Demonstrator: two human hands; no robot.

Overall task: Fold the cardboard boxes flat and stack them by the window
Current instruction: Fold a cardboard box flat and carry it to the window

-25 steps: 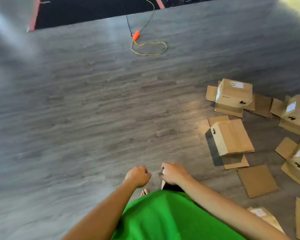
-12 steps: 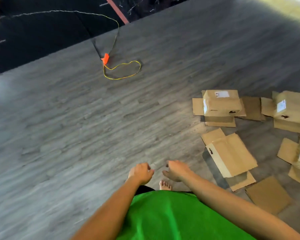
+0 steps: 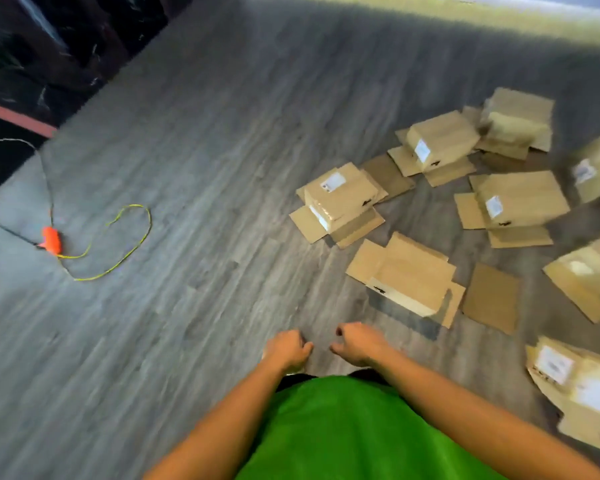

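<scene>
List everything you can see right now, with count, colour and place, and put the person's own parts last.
cardboard boxes: about eight, brown, most with white labels, scattered unflattened on the floor's right side, flaps splayed
loose cardboard sheet: one, brown, flat on the floor right of the nearest box
floor: grey wood-look planks
cable: one, yellow, looped on the floor at left, ending at an orange connector joined to a black lead
green shirt: one, bottom centre
left hand: curled, holding nothing, over bare floor
right hand: curled, holding nothing, beside the left
</scene>
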